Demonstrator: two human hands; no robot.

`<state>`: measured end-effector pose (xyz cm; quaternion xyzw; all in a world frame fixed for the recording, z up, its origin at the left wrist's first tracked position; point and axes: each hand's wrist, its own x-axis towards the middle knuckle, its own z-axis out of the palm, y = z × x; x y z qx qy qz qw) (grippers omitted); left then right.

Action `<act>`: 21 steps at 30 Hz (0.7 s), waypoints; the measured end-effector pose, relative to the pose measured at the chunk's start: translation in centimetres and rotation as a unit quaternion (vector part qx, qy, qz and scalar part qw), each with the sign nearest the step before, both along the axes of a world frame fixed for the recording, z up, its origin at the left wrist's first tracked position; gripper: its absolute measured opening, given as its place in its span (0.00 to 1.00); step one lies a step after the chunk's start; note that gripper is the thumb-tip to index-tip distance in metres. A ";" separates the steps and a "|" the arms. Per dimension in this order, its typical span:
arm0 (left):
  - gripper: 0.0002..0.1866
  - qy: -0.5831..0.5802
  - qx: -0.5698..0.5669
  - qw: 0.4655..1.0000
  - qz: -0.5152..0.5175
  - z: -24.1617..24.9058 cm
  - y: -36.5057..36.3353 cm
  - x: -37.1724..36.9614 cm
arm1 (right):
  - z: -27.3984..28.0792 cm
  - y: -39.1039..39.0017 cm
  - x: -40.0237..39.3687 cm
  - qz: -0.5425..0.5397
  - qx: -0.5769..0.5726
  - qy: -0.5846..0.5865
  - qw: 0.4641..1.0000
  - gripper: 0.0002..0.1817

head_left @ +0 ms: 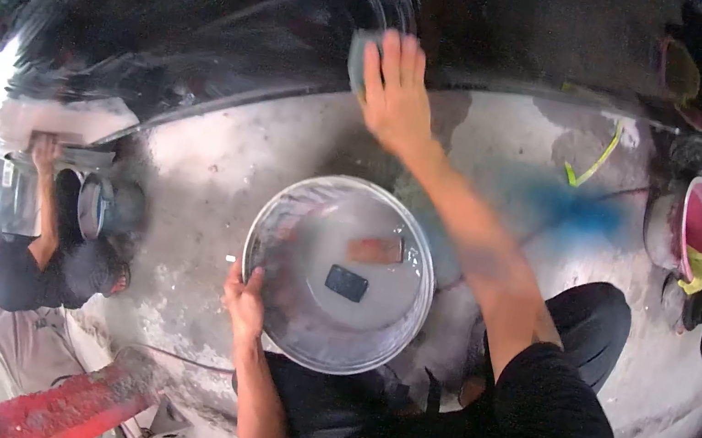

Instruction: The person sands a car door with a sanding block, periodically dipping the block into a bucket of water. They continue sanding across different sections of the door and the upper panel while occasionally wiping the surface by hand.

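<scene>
My right hand (398,88) presses a grey pad (362,61) flat on a dark, wet panel (247,7) with whitish smears; its fingers lie over the pad's edge. Below it, my left hand (245,294) grips the left rim of a round bucket (325,365) with bent fingers. Cloudy water fills part of the bucket. A dark rectangular block (346,283) and a reddish-brown block (376,249) are in the water.
At the left a co-worker (36,268) crouches, one hand on the panel, beside another bucket (91,205). A red beam (70,402) lies lower left. A pink basin (700,226) with a yellow cloth (697,273) stands right. Yellow tape (597,163) is on the stained floor.
</scene>
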<state>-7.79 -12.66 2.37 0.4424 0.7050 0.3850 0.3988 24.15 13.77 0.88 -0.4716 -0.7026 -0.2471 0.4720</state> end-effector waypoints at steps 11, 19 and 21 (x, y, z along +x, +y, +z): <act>0.24 -0.023 -0.023 0.999 0.016 0.7 0.2 0.7 | -1.6 0.3 -0.2 -0.012 -0.025 -0.027 0.999 0.33; 0.24 -0.035 -0.031 0.999 0.026 0.5 0.2 0.8 | 3.3 0.4 0.4 0.012 -0.060 -0.083 0.995 0.35; 0.22 -0.020 -0.001 0.999 0.027 -0.1 0.3 0.6 | -1.2 -0.7 1.6 0.013 -0.062 -0.081 0.995 0.35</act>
